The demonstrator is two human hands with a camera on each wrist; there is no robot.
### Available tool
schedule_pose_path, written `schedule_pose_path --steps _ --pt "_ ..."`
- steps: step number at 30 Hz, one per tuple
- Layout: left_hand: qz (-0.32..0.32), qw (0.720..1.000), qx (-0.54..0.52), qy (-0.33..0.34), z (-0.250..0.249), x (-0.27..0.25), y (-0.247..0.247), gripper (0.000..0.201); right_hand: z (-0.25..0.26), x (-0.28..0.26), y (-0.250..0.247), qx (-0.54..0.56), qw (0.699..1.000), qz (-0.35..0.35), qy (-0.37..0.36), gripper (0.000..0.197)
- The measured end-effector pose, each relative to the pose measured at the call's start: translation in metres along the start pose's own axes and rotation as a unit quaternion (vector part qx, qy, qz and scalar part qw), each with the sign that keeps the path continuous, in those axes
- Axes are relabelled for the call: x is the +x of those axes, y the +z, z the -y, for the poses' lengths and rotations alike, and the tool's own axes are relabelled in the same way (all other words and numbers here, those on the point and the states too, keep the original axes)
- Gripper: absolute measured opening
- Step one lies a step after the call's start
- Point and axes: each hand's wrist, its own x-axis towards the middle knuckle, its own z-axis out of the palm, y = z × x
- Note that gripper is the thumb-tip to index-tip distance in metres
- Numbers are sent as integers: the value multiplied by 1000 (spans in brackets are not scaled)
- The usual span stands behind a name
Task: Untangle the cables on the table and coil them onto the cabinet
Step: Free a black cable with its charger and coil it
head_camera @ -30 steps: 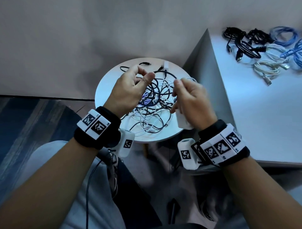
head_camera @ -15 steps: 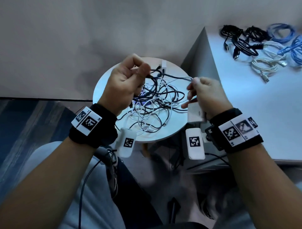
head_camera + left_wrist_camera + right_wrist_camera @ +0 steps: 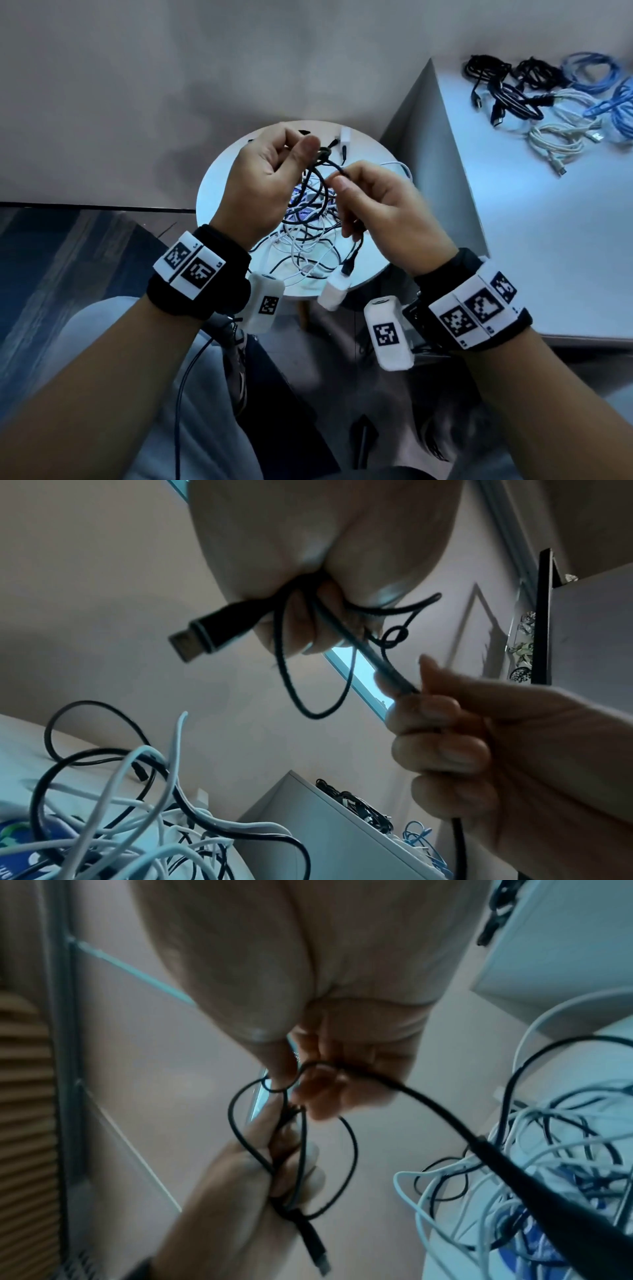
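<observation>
Both hands are raised over a small round white table (image 3: 219,192) that carries a tangle of black and white cables (image 3: 308,222). My left hand (image 3: 274,171) pinches small loops of a thin black cable (image 3: 308,669) near its USB plug (image 3: 198,634). My right hand (image 3: 376,205) grips the same black cable (image 3: 445,1118) a short way along; its other end hangs down to a white charger block (image 3: 337,287). Coiled black, white and blue cables (image 3: 555,99) lie on the white cabinet top (image 3: 548,240) at the right.
The cabinet stands right beside the table, its near part bare. A blue object (image 3: 301,212) lies under the tangle. My legs and the dark floor are below. A grey wall (image 3: 171,68) rises behind the table.
My right hand has come left and up towards my left hand, now holding the black cable close to it. The white charger block now hangs below my right hand on the cable.
</observation>
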Motion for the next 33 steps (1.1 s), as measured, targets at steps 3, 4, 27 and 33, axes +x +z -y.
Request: schedule_pose_path --steps 3,4,27,33 --pt "24 1000 -14 1 -4 -2 0 21 -3 2 -1 -39 995 -86 -14 17" --pt "43 999 -25 -5 -5 -3 0 19 -4 3 -2 -29 995 -97 -4 18" --pt "39 998 44 -32 -4 -14 15 29 2 1 -9 -143 987 -74 -24 36" --pt "-19 998 48 -27 -5 -16 19 32 10 -6 -1 -296 938 -124 -129 18"
